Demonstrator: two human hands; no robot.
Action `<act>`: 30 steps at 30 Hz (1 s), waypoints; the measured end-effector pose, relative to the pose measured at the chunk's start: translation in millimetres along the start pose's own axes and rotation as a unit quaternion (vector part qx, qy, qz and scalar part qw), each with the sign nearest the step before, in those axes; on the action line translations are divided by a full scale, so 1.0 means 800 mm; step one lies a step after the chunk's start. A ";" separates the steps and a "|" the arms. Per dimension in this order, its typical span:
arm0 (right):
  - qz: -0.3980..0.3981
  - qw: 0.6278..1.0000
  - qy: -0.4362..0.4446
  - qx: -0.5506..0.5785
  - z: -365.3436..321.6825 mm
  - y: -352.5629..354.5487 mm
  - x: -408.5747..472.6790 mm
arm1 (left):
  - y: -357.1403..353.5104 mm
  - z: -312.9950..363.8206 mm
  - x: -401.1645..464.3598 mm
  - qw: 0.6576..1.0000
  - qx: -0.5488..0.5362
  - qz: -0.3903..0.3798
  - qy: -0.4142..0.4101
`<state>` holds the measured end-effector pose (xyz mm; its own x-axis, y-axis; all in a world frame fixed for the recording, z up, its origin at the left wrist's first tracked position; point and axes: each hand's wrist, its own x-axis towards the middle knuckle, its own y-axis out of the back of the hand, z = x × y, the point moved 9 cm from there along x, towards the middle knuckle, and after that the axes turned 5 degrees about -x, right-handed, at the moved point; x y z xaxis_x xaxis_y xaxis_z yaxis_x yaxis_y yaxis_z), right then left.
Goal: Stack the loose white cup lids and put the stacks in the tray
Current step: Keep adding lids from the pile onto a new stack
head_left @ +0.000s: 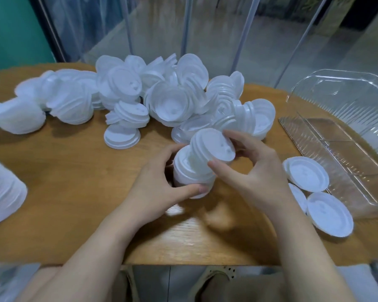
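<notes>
My left hand [159,184] grips a short stack of white lids [190,173] standing on the wooden table [74,182]. My right hand [253,168] pinches a single white lid [214,144], tilted and touching the top of that stack. A big heap of loose white lids [172,99] lies behind the hands. The clear plastic tray [345,136] sits at the right with no lids in it. Three loose lids [330,212] lie by the tray's near corner.
More lid piles lie at the far left [31,114] and at the left edge [2,197]. The table's front edge [183,262] runs under my forearms. Clear plastic curtain strips [205,29] hang behind the table.
</notes>
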<state>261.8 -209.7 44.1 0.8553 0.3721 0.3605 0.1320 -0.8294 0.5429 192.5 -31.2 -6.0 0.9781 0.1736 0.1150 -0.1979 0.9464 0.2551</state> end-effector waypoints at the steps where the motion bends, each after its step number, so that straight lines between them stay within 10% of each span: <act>1: -0.012 1.000 0.009 -0.009 -0.006 -0.008 0.001 | -0.001 0.001 0.000 1.000 -0.004 -0.004 0.001; 26: -0.084 0.992 -0.002 -0.091 -0.006 -0.014 -0.024 | -0.006 -0.014 0.008 1.000 -0.007 -0.024 -0.018; 30: -0.033 0.969 -0.050 -0.241 0.015 0.061 -0.035 | -0.003 -0.017 0.005 0.999 -0.023 -0.023 -0.009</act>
<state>250.1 -265.9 51.4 0.9008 0.3549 0.2504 -0.0402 -0.5059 0.8617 197.6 -28.8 -19.4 0.9848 0.1247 0.1212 -0.1488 0.9649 0.2165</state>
